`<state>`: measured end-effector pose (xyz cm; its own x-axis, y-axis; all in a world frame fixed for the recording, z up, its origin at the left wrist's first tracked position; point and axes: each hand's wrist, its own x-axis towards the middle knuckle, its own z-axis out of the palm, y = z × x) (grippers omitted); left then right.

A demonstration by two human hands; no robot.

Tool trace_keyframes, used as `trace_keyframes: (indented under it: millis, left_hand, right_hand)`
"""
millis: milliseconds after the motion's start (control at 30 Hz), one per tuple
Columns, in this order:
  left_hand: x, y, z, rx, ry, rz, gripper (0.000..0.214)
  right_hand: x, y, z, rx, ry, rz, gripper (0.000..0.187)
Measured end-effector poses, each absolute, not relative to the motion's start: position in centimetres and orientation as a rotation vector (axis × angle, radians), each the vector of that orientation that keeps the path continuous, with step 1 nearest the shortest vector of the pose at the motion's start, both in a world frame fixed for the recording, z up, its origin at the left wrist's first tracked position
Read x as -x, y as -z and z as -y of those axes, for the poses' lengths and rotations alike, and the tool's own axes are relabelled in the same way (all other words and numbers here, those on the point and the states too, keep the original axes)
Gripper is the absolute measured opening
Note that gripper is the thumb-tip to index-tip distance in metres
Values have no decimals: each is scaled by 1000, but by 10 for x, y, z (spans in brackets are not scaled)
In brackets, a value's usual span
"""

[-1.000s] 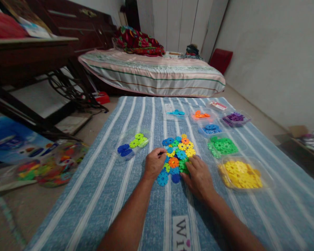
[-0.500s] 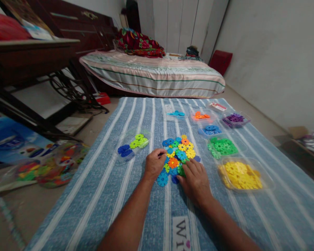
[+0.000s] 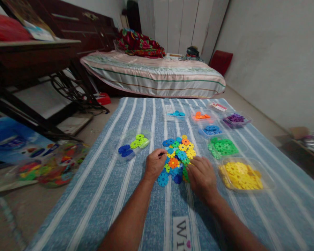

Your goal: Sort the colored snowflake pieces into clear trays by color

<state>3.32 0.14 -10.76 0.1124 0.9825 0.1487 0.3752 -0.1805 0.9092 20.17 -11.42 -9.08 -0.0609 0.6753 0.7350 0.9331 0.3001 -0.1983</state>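
A flat cluster of joined plastic flower-shaped discs (image 3: 178, 153) in blue, yellow, green and orange lies on a blue striped cloth (image 3: 136, 209). My left hand (image 3: 155, 165) rests on the cluster's left edge with its fingers curled and pinched against the discs. On the lower right edge lies my right hand (image 3: 202, 176), knuckles up, fingers bent down over the green and blue discs there. What the right fingertips grip is hidden.
Clear trays hold sorted discs: yellow (image 3: 240, 174), green (image 3: 223, 146), blue (image 3: 210, 130), orange (image 3: 201, 115), purple (image 3: 234, 118), light blue (image 3: 176, 113), and a lime and dark blue tray (image 3: 132, 144). A bag of mixed discs (image 3: 52, 165) lies left; a bed (image 3: 157, 75) stands behind.
My right hand has slid a little right and up along the cluster's lower right edge. The left hand has stayed in place.
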Motion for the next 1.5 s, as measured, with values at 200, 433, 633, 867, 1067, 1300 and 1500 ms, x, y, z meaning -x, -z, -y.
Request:
trace_keyframes:
  millis: [200,433,633,867,1067,1300,1500]
  left_hand:
    - [-33,107,-2,-1667,-1060,-1346,15]
    - [-33,105,-1,-1664,-1061,-1350,15]
    - [-31,106,-2,-1652,-1069,-1343,15]
    - [-30,105,-4,-1641,-1068,-1339,16]
    - [-30,106,-4,-1633,-1064,-1338,16]
    - [-30,106,-2,-1660,-1080,-1315,15]
    - [-31,108,-1,-1659,-1083,-1318,15]
  right_hand:
    - [-267,54,100,1684,750,1564,11]
    - [-243,78,99,1667,577,1755,12]
    - [-203,97,83,1769,364,1852,16]
    - [-195,104,67,1853,304,1906,7]
    - [-195,114,68,1717,410,1881,15]
    - [-199,113,68,1635,454,1870,24]
    - [-205,98,65,1586,233,1696,28]
